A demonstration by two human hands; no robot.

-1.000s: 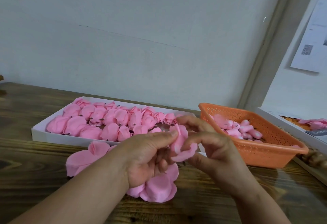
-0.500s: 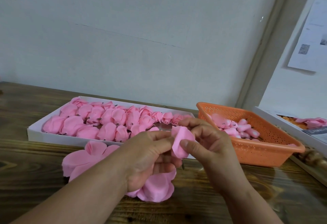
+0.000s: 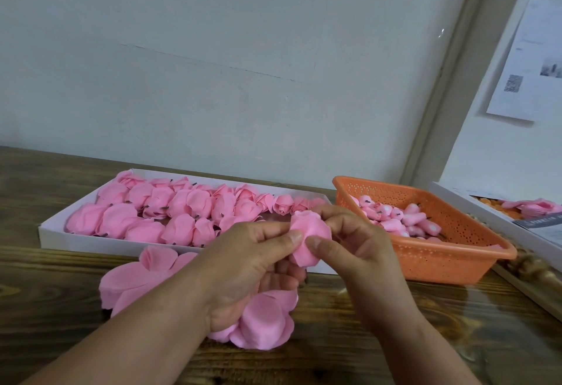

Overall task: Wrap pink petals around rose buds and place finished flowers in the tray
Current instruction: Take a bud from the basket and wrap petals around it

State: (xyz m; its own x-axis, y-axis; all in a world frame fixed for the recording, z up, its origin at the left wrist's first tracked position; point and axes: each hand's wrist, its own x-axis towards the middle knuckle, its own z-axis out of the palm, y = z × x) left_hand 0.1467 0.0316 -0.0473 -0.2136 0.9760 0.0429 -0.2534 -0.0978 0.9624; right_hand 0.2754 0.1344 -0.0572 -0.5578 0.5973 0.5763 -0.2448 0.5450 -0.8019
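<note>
Both hands hold one pink flower (image 3: 310, 234) above the table's middle, its petals folded round a hidden bud. My left hand (image 3: 252, 266) pinches its left side with thumb and forefinger. My right hand (image 3: 355, 244) pinches its right side, thumb in front. A stack of loose pink petals (image 3: 264, 320) hangs under my left palm. More loose petals (image 3: 137, 278) lie on the wood to the left. The white tray (image 3: 45, 234) behind holds several finished pink flowers (image 3: 170, 211).
An orange perforated basket (image 3: 456, 263) at the right holds several small pink buds (image 3: 404, 220). A white box (image 3: 498, 220) with more pink pieces sits at the far right edge. A wall rises close behind the wooden table (image 3: 456, 339).
The open petal has been folded in tight round the bud, and both thumbs now press on its front. The hands stayed in about the same place.
</note>
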